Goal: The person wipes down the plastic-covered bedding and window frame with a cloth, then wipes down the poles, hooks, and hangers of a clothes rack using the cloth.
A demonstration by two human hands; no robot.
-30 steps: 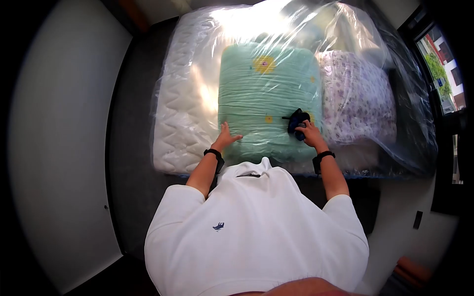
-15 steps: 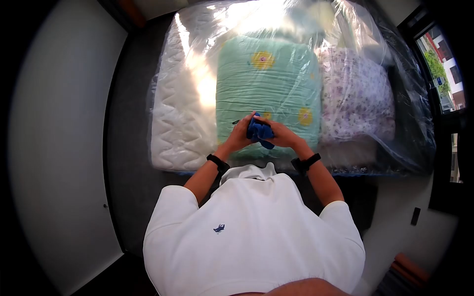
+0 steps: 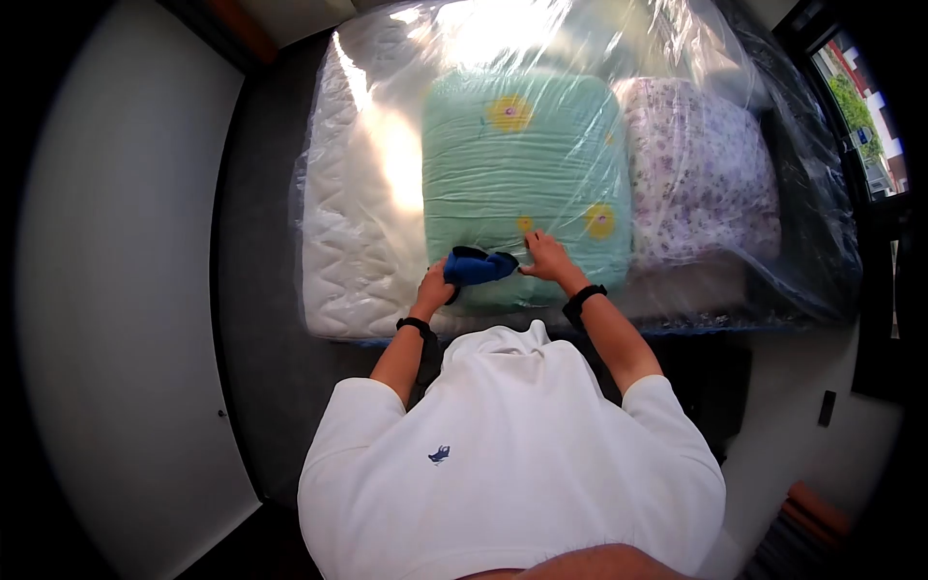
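My left hand (image 3: pixel 436 287) is closed around the left end of a blue cloth item (image 3: pixel 476 268) with dark edging. The cloth stretches sideways toward my right hand (image 3: pixel 550 259), and its exact kind is hard to make out. My right hand has its fingers apart, with the thumb close to the right end of the cloth; whether it touches is unclear. Both hands are over the near part of a green folded quilt (image 3: pixel 527 164) with yellow flowers, which lies under clear plastic sheeting.
The plastic sheeting (image 3: pixel 667 53) covers a white quilted mattress (image 3: pixel 333 232) and a purple floral bundle (image 3: pixel 701 179) on the right. A pale wall panel (image 3: pixel 126 261) stands at left beside dark floor (image 3: pixel 261 193). A window (image 3: pixel 863 121) is at far right.
The blue cloth was bunched between both hands. Now it is drawn out sideways, my left hand has moved left with it, and my right hand has spread its fingers and shifted right.
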